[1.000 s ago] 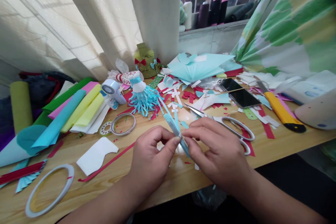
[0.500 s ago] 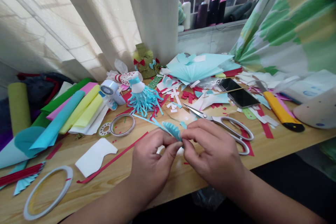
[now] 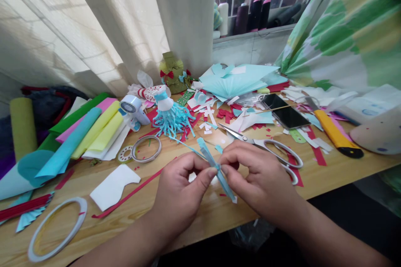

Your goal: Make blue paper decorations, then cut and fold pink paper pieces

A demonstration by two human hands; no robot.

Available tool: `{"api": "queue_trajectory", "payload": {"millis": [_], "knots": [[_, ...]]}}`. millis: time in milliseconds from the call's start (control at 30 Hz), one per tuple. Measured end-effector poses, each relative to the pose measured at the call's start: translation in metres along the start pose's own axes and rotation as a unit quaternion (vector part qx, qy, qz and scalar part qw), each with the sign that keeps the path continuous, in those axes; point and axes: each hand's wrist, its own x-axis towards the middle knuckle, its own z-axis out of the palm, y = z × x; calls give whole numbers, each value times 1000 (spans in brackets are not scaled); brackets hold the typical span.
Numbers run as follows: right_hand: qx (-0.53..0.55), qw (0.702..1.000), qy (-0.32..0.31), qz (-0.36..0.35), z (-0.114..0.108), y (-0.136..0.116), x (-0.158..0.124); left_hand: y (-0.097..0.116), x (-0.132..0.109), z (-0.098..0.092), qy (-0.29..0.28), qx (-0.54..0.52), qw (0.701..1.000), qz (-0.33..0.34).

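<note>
Swung round since the earlier frame, the pale blue paper strip (image 3: 208,154) now sits pinched between the closed fingers of the left hand (image 3: 180,192) and right hand (image 3: 257,179) above the worktop (image 3: 197,221), where a hard tug could tear it.

The left hand (image 3: 181,194) and right hand (image 3: 258,179) hide the middle of the blue paper strip (image 3: 227,187); the right edge cuts off a speckled cream object (image 3: 377,133).
</note>
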Motion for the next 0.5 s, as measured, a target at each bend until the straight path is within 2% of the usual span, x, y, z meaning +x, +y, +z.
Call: {"api": "queue_trajectory", "payload": {"millis": [100,167,500], "knots": [[32,999,-20,14,-3,1,-1,0,0,-1,-9,-22,1000,-18],[33,999,-11,6,-3,1,-2,0,0,-2,-8,-17,1000,-2],[-54,990,104,-80,0,-5,-3,-5,-2,-3,-5,29,993,112]]}}
